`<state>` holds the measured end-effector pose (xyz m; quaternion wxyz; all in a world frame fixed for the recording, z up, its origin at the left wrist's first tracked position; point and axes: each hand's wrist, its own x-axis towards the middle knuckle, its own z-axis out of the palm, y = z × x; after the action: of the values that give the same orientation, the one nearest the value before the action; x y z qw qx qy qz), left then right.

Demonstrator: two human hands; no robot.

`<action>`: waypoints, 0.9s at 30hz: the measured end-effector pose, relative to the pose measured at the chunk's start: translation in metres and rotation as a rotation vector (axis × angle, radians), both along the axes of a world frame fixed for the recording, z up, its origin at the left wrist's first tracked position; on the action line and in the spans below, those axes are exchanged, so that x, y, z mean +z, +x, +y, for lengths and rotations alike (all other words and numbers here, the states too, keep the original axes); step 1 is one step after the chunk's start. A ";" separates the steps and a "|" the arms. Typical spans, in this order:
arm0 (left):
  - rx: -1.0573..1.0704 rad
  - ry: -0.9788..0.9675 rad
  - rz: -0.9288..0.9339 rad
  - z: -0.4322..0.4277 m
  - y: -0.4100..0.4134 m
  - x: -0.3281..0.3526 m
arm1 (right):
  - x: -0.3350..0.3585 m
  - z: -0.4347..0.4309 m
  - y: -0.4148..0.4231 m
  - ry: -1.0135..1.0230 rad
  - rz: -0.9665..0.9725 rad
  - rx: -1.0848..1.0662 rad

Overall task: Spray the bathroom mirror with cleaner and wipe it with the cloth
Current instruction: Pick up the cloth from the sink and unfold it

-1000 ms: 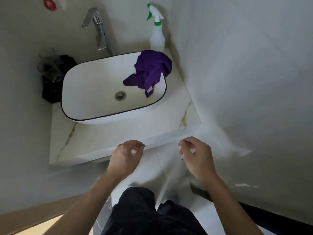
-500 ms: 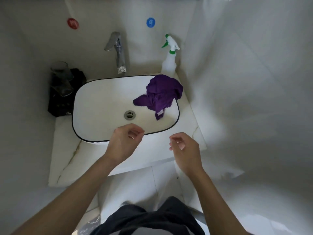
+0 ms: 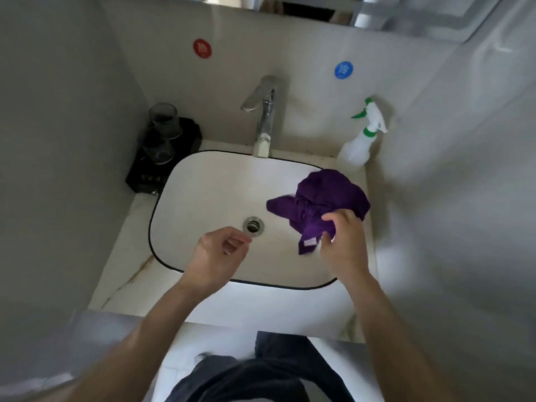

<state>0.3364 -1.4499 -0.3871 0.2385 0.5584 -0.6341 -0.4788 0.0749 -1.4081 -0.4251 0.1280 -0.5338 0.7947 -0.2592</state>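
gripping one cloth (image 3: 327, 195), right hand (image 3: 345, 248), one bottle (image 3: 358, 143)

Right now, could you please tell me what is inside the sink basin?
The purple cloth lies bunched at the right of the basin, gripped by the right hand; the drain shows mid-basin. Whatever lies under the cloth is hidden.

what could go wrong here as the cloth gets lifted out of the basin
The right hand seems to pinch only a lower fold of the purple cloth, so it may slip and drop into the basin. The spray bottle stands just behind the cloth; a trailing edge could tip it.
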 end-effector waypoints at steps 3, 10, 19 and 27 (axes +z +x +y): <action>0.027 0.062 -0.054 -0.005 -0.009 -0.006 | -0.022 -0.026 -0.034 0.155 0.253 0.168; 0.047 0.184 -0.095 -0.002 -0.040 -0.018 | -0.029 -0.048 -0.067 0.079 0.222 0.171; -0.071 0.183 -0.018 -0.005 -0.064 -0.001 | 0.052 -0.032 -0.056 -0.274 -0.368 -0.105; -0.230 0.126 0.020 0.006 -0.067 0.024 | 0.169 -0.024 -0.010 -0.416 -0.777 -0.137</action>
<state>0.2695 -1.4436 -0.3636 0.1528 0.4910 -0.6601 -0.5476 0.0647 -1.4322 -0.2558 0.2894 -0.3575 0.6521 -0.6027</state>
